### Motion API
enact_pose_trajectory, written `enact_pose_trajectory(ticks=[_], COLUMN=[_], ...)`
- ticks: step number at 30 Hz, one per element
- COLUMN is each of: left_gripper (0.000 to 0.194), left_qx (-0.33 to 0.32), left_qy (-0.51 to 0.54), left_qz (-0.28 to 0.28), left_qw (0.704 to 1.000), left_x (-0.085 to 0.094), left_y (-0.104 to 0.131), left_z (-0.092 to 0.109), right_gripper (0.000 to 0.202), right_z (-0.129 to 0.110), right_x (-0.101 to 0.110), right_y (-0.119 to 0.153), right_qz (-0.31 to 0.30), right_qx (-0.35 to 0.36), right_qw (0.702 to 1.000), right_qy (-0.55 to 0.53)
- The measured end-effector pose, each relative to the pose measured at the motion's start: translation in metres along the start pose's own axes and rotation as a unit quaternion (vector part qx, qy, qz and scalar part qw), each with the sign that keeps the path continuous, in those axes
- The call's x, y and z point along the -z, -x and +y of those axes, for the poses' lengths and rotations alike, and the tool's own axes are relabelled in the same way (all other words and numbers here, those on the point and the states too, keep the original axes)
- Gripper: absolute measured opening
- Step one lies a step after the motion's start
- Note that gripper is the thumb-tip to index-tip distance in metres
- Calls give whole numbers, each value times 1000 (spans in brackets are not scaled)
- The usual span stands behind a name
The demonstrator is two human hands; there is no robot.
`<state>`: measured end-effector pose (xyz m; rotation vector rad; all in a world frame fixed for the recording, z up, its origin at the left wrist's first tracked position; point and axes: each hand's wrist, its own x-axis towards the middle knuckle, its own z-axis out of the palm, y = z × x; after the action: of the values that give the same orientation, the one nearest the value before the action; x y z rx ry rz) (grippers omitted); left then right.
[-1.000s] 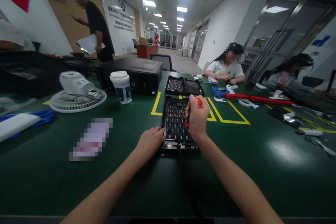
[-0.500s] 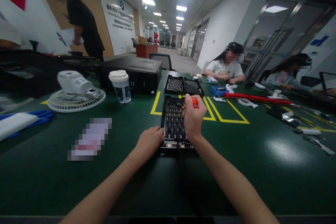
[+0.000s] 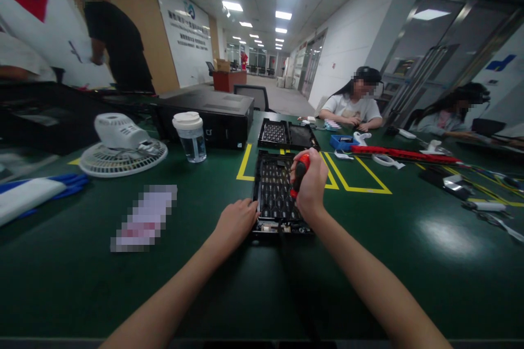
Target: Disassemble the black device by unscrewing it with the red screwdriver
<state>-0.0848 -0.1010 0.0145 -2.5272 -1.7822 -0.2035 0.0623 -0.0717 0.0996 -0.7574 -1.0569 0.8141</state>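
Observation:
In front of me on the green table lies a black open case with rows of dark rounded cells inside. Small metal parts show along its near end, and a dark cable runs from there towards me. My left hand holds the case's left edge, fingers bent over the rim. Over the right side of the case, my right hand is wrapped round the red and black handle of a screwdriver. Its tip is hidden by the hand, so contact with the case cannot be made out.
Behind lies a second black case with silvery rows. To the left are a lidded cup, a white fan and a large black box. A blue tray and red strip lie right. Other people sit or stand around.
My right hand has shifted slightly right and turned, showing more of the screwdriver handle. My left hand stays on the case's edge. The standing person at the left has moved a little left.

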Motion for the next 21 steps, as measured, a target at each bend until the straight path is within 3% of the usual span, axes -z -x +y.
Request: enact_pose_trajectory(ticks=[6, 13, 21], left_gripper=[30, 31, 30], left_qx=[2, 1, 0], left_qy=[9, 13, 12], left_qz=[-8, -6, -5], left_qw=[1000, 1000, 1000], left_x=[1, 2, 2], left_y=[-2, -1, -1], left_z=[0, 1, 1], right_gripper=[30, 28, 24], right_z=[-2, -8, 5], right_x=[22, 43, 39], right_y=[-12, -28, -61], right_qz=[-51, -230, -412], right_qx=[-51, -137, -155], right_qw=[995, 959, 887], right_qy=[-71, -96, -143])
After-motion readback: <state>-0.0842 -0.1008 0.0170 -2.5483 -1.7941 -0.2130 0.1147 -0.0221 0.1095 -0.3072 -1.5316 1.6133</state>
